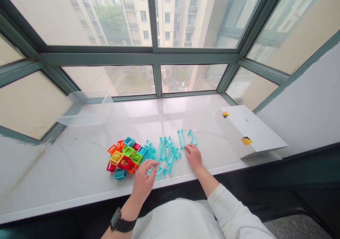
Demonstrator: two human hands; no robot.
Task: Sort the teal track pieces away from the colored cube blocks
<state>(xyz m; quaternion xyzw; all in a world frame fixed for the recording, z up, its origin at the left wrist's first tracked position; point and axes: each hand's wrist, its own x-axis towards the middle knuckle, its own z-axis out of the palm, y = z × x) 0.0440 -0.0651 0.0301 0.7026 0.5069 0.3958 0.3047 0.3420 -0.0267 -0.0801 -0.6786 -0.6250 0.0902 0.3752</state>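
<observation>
My left hand (143, 177) is over the near edge of a heap of translucent blue track pieces (162, 152), its thumb and index finger brought together in a pinch. What lies between those fingertips is too small to make out. A curved blue track piece (160, 175) lies just under that hand. My right hand (194, 157) has its fingers closed at the lower end of a straight translucent blue track piece (181, 138). Beside it, a little farther right, lies another curved track piece (194, 137), apart from the heap.
Colourful square frame blocks (126, 156) are piled left of the track pieces. A clear plastic bin (87, 120) stands at the back left, and a white box (252, 129) with yellow-black tape at the right. Windows (156, 59) border the white marble-look ledge (66, 182).
</observation>
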